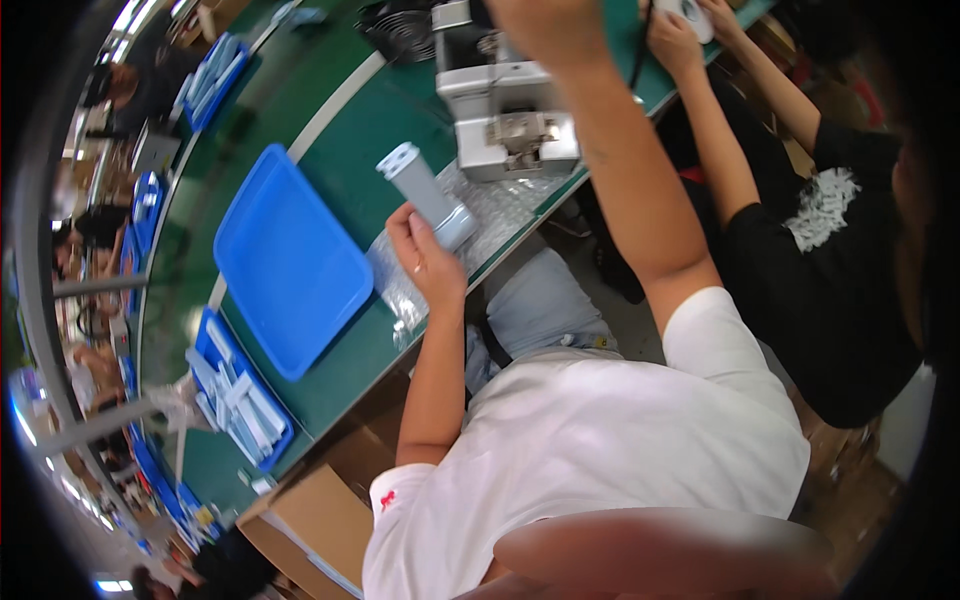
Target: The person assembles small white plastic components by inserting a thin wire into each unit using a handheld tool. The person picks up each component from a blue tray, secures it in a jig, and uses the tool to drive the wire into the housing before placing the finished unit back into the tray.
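My left hand (428, 258) is closed round the lower end of a pale grey-blue plastic housing (422, 188), long and tube-like with a white rim at its upper end. It is held tilted over a sheet of bubble wrap (495, 205) on the green bench. My right arm reaches far forward past a grey-white metal machine (515, 118). At the top edge of the picture, my right hand (550, 28) is blurred and its fingers are cut off, so whether it holds anything is hidden.
A blue tray (290, 265) lies left of my left hand. Nearer the front-left, another blue tray (283, 448) holds several pale strips. A cardboard box (318, 515) stands below the bench edge. At right, a co-worker in black handles a white round part (688, 18). A black fan-like object (405, 30) lies beyond.
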A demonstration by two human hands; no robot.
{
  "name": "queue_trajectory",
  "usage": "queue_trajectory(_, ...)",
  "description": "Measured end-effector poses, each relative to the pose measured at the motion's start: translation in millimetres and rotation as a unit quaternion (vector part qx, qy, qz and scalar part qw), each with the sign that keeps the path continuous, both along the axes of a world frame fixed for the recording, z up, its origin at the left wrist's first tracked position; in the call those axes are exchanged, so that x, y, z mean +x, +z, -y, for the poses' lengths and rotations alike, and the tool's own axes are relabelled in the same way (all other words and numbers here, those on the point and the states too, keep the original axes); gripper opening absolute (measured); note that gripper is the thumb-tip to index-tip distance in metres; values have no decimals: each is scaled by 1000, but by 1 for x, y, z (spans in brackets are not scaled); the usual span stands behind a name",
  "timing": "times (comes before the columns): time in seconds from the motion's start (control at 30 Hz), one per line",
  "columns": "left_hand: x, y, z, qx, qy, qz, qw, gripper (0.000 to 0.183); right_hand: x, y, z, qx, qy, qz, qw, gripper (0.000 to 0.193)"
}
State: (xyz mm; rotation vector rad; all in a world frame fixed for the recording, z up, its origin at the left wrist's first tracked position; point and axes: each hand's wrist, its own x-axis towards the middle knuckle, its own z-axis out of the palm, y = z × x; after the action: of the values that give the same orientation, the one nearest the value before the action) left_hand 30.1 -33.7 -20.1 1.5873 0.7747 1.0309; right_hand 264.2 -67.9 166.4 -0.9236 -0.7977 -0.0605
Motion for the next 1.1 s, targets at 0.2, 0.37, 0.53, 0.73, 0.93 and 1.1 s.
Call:
queue_trajectory(0.2,-8,7,2,-21,-18,77,997,23,-8,0,14,-19,12,-2,1000,62)
queue_trajectory(0.37,-9,16,7,-24,-4,90,996,22,-15,-29,46,-35,-167,144,975,58)
queue_trajectory(0.53,-20,12,-4,-163,3,123,979,24,-114,-89,106,-96,-85,268,955,31)
queue_trajectory(0.73,-35,37,-16,-366,-37,227,902,34,-183,-254,141,-307,212,387,843,33)
queue_trajectory(0.93,-45,32,-8,-306,-21,173,936,37,-176,-303,126,-587,266,358,676,40)
queue_trajectory(1.1,-45,21,-1,-205,-28,126,970,35,-167,-336,129,-506,259,379,730,44)
